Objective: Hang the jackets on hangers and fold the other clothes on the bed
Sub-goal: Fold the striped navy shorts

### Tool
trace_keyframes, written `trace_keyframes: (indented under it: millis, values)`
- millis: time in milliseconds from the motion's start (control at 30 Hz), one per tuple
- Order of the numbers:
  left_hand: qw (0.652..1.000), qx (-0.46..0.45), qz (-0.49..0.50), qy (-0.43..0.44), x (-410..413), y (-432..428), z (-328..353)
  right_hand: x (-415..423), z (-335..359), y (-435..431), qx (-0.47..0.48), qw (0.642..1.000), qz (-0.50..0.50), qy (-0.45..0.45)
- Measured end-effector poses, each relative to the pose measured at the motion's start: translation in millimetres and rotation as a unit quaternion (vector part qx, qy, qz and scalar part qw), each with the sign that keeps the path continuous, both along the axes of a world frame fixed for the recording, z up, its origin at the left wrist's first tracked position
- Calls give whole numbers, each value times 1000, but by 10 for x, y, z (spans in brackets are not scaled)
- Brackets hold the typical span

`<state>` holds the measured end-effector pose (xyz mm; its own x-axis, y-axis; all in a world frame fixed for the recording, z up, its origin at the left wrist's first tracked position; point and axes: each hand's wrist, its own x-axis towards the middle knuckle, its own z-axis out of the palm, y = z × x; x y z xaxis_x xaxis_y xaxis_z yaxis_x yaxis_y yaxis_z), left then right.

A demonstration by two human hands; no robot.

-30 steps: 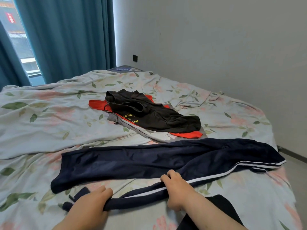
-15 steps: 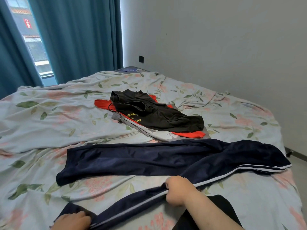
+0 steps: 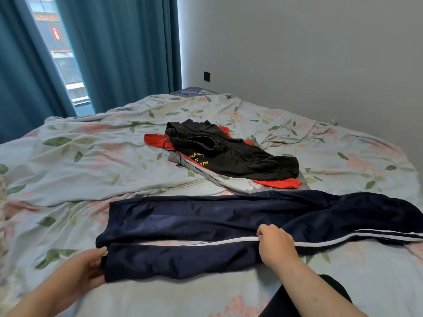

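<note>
Your navy track trousers [image 3: 229, 216] lie across the near part of the bed, legs pointing left, and their right end runs past the right edge of the view, so you cannot see the waistband. Your left hand [image 3: 84, 268] grips the cuff end of the nearer leg, thumb on top; the fingers are tucked under the cloth and hidden. Your right hand [image 3: 274, 245] is curled tight, knuckles up, pinching that same leg at its white side stripe; the fingertips are out of sight. A black shape [image 3: 332, 287] beside your right forearm is cut off by the bottom edge and too partial to identify.

Farther back, a black garment [image 3: 233, 156] with yellow lettering, only partly readable, lies on top of a red garment [image 3: 281, 183] and a grey one [image 3: 219, 179], both mostly covered.

The floral duvet cover [image 3: 91, 156] is rumpled, with a long fold running left to right. Teal curtains [image 3: 123, 49] hang at the far left beside a strip of window [image 3: 61, 56]. The pale wall [image 3: 309, 53] on the right carries a small dark socket [image 3: 207, 76].
</note>
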<state>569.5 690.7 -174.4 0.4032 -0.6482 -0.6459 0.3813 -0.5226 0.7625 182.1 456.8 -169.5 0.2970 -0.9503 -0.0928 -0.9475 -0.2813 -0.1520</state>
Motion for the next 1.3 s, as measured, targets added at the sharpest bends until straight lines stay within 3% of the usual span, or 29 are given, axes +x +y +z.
trace_keyframes:
  millis: [133,267,400,500,600,733,933,1167,1300]
  values:
    - [996,-20,53,-75,-203,-14,-246,37,-28,-12,23,1000,5,-10]
    - [981,-14,74,-180,-143,-107,-198,117,-14,67,112,992,55,-14]
    - [965,-36,-13,-258,-73,-137,-13,136,63,135,171,980,91,-45]
    - [942,-37,-108,-317,90,-45,79,103,155,165,135,978,89,-131]
    - [938,-61,-150,-307,337,26,163,12,291,156,69,971,52,-224]
    - [940,-138,-89,-299,545,-52,354,-172,484,19,15,976,17,-215]
    - [960,-247,-18,-132,376,-280,466,-258,804,-169,14,964,-4,-265]
    - [981,-187,-14,-52,356,-224,322,-390,1013,-281,-28,982,37,-182]
    - [987,-135,58,-65,293,-284,305,-392,952,-393,-32,987,22,-157]
